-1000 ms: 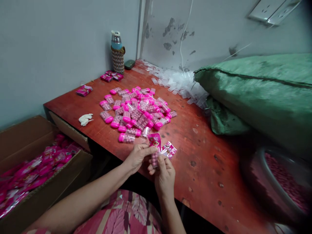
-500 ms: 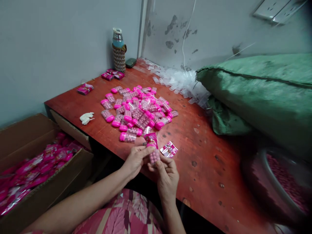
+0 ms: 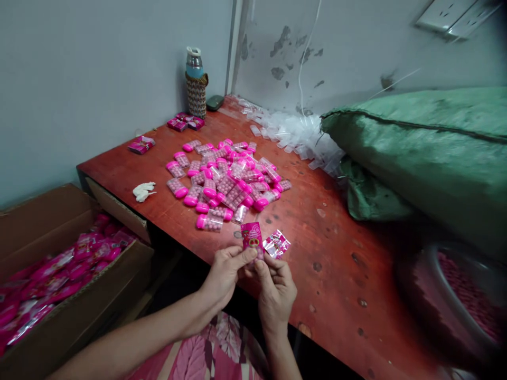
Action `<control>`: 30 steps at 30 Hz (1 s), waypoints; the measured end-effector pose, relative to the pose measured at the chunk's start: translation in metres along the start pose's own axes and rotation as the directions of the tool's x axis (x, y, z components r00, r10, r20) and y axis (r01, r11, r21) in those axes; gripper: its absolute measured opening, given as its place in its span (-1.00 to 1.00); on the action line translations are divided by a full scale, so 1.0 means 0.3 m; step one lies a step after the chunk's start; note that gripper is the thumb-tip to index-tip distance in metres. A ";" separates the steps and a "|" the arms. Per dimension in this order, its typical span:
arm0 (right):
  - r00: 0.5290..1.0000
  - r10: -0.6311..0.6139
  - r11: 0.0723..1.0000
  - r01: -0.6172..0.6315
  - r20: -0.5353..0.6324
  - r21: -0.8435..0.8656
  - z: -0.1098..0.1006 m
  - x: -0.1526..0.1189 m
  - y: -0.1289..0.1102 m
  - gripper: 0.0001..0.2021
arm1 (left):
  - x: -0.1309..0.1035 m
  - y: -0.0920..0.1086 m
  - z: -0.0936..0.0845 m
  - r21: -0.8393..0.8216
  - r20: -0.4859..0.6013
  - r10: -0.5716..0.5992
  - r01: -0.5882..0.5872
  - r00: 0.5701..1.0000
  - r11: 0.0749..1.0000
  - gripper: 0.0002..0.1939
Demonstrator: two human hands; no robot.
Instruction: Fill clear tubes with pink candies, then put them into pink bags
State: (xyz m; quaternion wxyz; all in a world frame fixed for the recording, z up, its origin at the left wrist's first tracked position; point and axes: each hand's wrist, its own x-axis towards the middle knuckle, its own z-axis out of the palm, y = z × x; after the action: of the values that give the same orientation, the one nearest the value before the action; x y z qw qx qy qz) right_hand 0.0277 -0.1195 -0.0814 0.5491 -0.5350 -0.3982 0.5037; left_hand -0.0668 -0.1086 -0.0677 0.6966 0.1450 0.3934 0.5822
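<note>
At lower centre of the frame both the left hand (image 3: pixel 225 272) and right hand (image 3: pixel 277 287) pinch one pink candy packet (image 3: pixel 252 236), its long axis upright above the fingertips, a second packet (image 3: pixel 276 244) just right

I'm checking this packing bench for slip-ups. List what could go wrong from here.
1. Both hands, left hand and right hand, pinch the pink packet right over the table edge; a slip could drop it to the floor.
2. The spare wrapper lies loose beside the right hand and could be brushed off.
</note>
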 end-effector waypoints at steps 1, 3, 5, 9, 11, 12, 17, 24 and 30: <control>1.000 0.007 1.000 -0.007 0.007 0.004 -0.004 0.008 0.004 -0.81 | -0.002 -0.007 -0.001 0.003 0.002 0.000 0.000 1.000 1.000 -0.83; 0.999 0.030 0.999 -0.031 0.030 0.022 -0.008 0.025 0.012 -0.83 | -0.001 -0.019 -0.005 -0.007 0.018 -0.013 0.014 1.000 1.000 -0.83; 0.995 0.063 0.996 -0.067 0.071 0.056 -0.005 0.038 0.018 -0.84 | -0.001 -0.021 -0.012 -0.034 0.045 -0.048 0.049 0.998 0.998 -0.83; 0.976 0.117 0.986 -0.136 0.182 0.100 0.013 0.038 0.007 -0.81 | -0.032 0.039 -0.058 -0.129 -0.041 0.010 -0.015 0.999 0.992 -0.86; 0.977 0.109 0.987 -0.129 0.185 0.099 0.009 0.033 -0.002 -0.79 | -0.062 0.106 -0.104 -0.168 -0.193 0.147 -0.180 0.970 0.969 -0.81; 0.981 0.101 0.989 -0.118 0.168 0.094 0.001 0.034 -0.005 -0.79 | -0.076 0.140 -0.130 -0.160 -0.263 0.227 -0.274 0.938 0.948 -0.73; 0.995 0.088 0.994 -0.091 0.048 0.064 -0.092 0.065 0.006 -0.81 | -0.054 0.187 -0.188 0.233 -0.252 0.559 -0.511 0.790 0.828 -0.46; 0.997 0.043 0.999 -0.042 -0.070 0.010 -0.187 0.081 0.004 -0.82 | 0.190 -0.030 -0.022 0.757 0.649 0.311 -0.630 0.694 -0.175 -0.59; 0.997 0.055 0.998 -0.057 -0.059 -0.029 -0.218 0.090 0.014 -0.81 | 0.260 -0.110 0.004 0.693 0.708 0.249 -0.582 0.661 -0.425 -0.70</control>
State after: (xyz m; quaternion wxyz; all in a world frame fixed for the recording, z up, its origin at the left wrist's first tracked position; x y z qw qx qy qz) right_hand 0.0956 -0.1056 -0.0954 0.5378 -0.5687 -0.3745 0.4971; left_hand -0.0419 -0.0455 -0.1183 0.0703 0.8163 0.5048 0.2719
